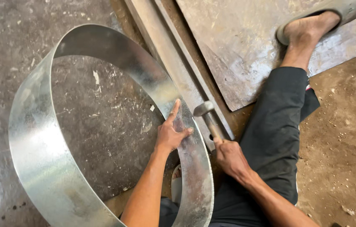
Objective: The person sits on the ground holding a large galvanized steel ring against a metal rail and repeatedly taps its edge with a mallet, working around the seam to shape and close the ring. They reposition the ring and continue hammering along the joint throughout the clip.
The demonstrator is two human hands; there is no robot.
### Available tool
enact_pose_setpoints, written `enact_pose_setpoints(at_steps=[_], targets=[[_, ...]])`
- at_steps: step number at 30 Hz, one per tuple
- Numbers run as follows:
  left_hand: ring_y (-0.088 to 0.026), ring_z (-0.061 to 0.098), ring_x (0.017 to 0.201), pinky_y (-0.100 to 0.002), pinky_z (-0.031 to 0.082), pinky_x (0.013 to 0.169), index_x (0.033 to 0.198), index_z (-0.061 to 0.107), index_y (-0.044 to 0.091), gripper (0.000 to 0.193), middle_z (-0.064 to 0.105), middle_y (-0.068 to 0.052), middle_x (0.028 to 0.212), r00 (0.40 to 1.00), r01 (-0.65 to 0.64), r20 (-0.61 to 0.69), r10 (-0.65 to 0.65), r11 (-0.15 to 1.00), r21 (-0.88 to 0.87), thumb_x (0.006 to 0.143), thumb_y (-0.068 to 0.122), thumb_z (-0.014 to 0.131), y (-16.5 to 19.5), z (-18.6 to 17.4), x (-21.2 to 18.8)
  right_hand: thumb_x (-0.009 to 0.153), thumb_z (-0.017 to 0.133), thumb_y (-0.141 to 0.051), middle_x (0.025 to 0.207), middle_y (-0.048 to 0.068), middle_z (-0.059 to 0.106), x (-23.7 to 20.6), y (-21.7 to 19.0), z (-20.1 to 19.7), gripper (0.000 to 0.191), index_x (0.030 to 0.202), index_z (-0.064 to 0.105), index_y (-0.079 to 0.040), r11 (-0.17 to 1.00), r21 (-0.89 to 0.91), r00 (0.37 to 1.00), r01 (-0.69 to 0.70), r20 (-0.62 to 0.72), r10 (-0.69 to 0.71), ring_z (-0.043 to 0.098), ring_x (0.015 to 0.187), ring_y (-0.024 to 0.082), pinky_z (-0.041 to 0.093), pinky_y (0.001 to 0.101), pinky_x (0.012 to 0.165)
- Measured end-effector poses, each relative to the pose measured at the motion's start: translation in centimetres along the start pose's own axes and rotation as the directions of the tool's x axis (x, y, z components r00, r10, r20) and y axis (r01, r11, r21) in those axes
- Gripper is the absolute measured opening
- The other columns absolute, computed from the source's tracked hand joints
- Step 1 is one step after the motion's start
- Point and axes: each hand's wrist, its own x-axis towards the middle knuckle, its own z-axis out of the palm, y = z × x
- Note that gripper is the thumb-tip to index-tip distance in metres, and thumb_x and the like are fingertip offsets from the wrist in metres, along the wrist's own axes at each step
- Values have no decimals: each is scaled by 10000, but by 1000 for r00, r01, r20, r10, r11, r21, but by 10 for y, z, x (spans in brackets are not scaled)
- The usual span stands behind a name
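- Wide hoop of shiny galvanised sheet metal (35, 138) stands on edge, its opening facing up.
- Left hand (170, 133) presses flat inside the band, fingers spread.
- Right hand (229, 157) fingers wrap a wooden-handled steel hammer (207, 115), head pointing up-left, just beside the band.
- Grey concrete floor (1, 46); a long steel bar (174, 63) and flat metal sheet (237, 54) lie beyond.

Beyond your work you had a long flat metal bar (174, 63) running diagonally across the grey concrete floor (5, 38). A large worn metal sheet (245, 50) lay just beside it, with your sandalled foot (312, 25) resting on it. Brown dirt ground (346, 138) lay alongside your dark trouser leg (274, 134).
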Motion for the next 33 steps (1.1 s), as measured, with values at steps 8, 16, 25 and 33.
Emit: enact_pose_setpoints(at_steps=[8, 16, 25, 33], targets=[[-235, 448, 1465, -375, 407, 1187, 1588, 275, 380, 1112, 463, -15, 1583, 994, 102, 37, -103, 995, 22, 690, 159, 893, 4, -2, 1, 1060, 502, -189, 679, 226, 577, 7, 2, -2, 449, 686, 561, 53, 997, 27, 997, 66, -30, -65, 565, 540, 372, 444, 453, 546], [-224, 462, 1474, -355, 412, 1174, 1591, 275, 339, 1115, 467, -30, 1599, 1000, 10, 25, -10, 1000, -11, 693, 134, 904, 0, -3, 1, 1034, 467, -210, 642, 241, 561, 6, 3, 1, 406, 729, 574, 36, 992, 95, 995, -81, -54, 87, 563, 544, 411, 453, 471, 550], [-302, 475, 1422, -402, 425, 1151, 1599, 195, 375, 1190, 469, -65, 1589, 996, 83, 4, -84, 992, 99, 678, 188, 924, 2, -2, 1, 1031, 489, -166, 657, 205, 580, 8, 3, 6, 354, 741, 582, 16, 983, 181, 991, 17, -133, 8, 571, 542, 367, 460, 423, 537], [-275, 496, 1422, -386, 416, 1182, 1623, 163, 403, 1239, 498, -47, 1568, 982, 177, 45, -184, 976, 127, 670, 211, 931, -1, -4, 7, 1030, 491, -98, 628, 181, 539, 9, 2, 6, 351, 710, 538, 40, 978, 197, 970, 75, -242, -25, 522, 504, 313, 440, 402, 517]])
